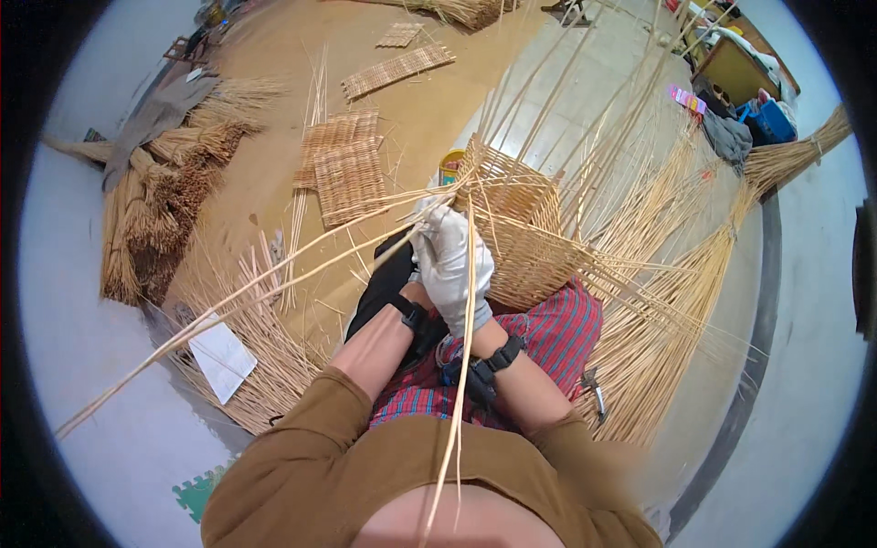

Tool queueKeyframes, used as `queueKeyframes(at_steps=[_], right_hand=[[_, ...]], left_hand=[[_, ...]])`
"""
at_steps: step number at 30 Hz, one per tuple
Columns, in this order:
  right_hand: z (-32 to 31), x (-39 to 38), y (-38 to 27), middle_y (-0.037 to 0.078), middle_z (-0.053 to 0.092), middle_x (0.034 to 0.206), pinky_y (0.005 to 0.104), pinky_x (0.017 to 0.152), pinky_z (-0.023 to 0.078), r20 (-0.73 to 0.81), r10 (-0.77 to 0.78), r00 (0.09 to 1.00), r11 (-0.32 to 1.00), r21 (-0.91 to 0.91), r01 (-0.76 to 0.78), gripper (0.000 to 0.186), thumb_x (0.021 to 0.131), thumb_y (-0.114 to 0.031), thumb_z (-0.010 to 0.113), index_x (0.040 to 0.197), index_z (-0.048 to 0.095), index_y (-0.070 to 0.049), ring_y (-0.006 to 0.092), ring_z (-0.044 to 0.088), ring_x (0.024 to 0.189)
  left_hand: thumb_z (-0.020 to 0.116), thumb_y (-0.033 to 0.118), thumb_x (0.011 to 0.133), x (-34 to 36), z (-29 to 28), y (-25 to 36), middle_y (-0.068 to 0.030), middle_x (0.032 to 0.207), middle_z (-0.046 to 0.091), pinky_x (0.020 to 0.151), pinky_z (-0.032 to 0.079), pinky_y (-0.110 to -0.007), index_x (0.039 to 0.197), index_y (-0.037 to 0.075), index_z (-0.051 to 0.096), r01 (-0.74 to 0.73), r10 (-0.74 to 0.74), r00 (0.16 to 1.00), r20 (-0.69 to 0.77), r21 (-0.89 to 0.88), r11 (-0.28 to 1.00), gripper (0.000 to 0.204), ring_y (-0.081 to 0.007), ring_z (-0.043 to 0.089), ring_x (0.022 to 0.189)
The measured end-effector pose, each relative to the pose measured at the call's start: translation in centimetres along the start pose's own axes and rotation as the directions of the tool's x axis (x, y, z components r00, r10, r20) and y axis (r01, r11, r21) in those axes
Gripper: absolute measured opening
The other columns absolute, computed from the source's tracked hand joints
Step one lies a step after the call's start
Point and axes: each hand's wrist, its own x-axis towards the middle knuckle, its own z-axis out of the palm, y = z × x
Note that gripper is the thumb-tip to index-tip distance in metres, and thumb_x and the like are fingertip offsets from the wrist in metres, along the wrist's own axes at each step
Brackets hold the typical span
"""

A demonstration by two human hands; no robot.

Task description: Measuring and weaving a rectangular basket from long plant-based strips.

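A half-woven wicker basket (pixel 528 251) rests against the checked cloth (pixel 557 333) over my lap, its long loose rods fanning up and out to the sides. My right hand (pixel 457 265), in a white glove, is closed at the basket's near left corner on pale wicker rods (pixel 301 242). Some of those rods run out to the left; others (pixel 464 365) hang down toward my chest. My left hand (pixel 417 276), also gloved, lies mostly behind the right one, beside the same corner; its fingers are hidden. Black straps circle both wrists.
Woven wicker panels (pixel 352 183) lie on the brown floor ahead. Bundled rods (pixel 164 210) are stacked at left, and loose rods (pixel 658 320) spread at right. A hammer-like tool (pixel 596 397) lies by my right side. A white sheet (pixel 222 359) sits on rods at left.
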Motion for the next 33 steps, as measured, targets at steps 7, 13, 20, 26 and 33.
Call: queueKeyframes(at_steps=[7, 13, 20, 26, 33], right_hand=[[-1.2, 0.6, -0.2, 0.011, 0.067, 0.113, 0.0405, 0.078, 0.054, 0.096, -0.002, 0.995, 0.989, -0.149, 0.017, 0.042, 0.080, -0.016, 0.073, 0.121, 0.063, -0.010, 0.0320, 0.066, 0.098], [0.4, 0.2, -1.0, 0.012, 0.065, 0.106, 0.0404, 0.076, 0.056, -0.074, 0.033, 0.997, 0.998, -0.053, -0.037, 0.029, 0.086, -0.011, 0.067, 0.114, 0.060, -0.008, 0.0326, 0.066, 0.094], [3.7, 1.2, 3.3, 0.014, 0.054, 0.086, 0.0440, 0.069, 0.050, 0.054, -0.030, 0.998, 0.898, -0.438, 0.050, 0.009, 0.088, -0.011, 0.057, 0.095, 0.057, -0.006, 0.0333, 0.058, 0.084], [1.4, 1.3, 2.2, 0.012, 0.057, 0.081, 0.0433, 0.063, 0.051, 0.006, 0.000, 1.000, 0.988, -0.153, 0.000, 0.012, 0.086, -0.015, 0.063, 0.096, 0.059, -0.010, 0.0337, 0.061, 0.076], [-1.7, -3.2, 2.1, 0.007, 0.063, 0.083, 0.0405, 0.062, 0.052, 0.115, -0.093, 0.989, 0.983, -0.147, 0.110, 0.013, 0.084, -0.022, 0.068, 0.091, 0.061, -0.014, 0.0296, 0.063, 0.072]], left_hand=[[0.073, 0.024, 0.087, 0.4, 0.1, 0.0, -0.0126, 0.102, 0.067, 0.089, 0.051, -0.041, 0.115, 0.005, 0.064, -0.007, 0.007, 1.000, -0.009, 0.009, 1.000, 0.035, -0.0263, 0.063, 0.094], [0.073, 0.024, 0.087, 0.8, 0.2, -0.1, -0.0107, 0.102, 0.068, 0.088, 0.051, -0.040, 0.113, 0.005, 0.066, -0.024, 0.024, 0.999, -0.025, 0.029, 0.999, 0.032, -0.0255, 0.064, 0.094], [0.074, 0.022, 0.087, 1.0, 1.0, -0.6, -0.0084, 0.102, 0.069, 0.087, 0.051, -0.039, 0.110, 0.006, 0.068, -0.015, 0.015, 1.000, -0.020, -0.006, 1.000, 0.029, -0.0246, 0.064, 0.093], [0.075, 0.022, 0.087, 2.7, -0.2, -1.9, -0.0065, 0.101, 0.070, 0.086, 0.051, -0.038, 0.108, 0.006, 0.069, -0.054, 0.052, 0.997, -0.056, -0.040, 0.998, 0.027, -0.0238, 0.065, 0.093], [0.066, 0.001, 0.093, 2.6, -0.6, 4.3, -0.0035, 0.099, 0.067, 0.081, 0.055, -0.027, 0.109, 0.000, 0.061, 0.134, -0.145, 0.981, -0.125, -0.099, 0.986, 0.017, -0.0115, 0.064, 0.089]])
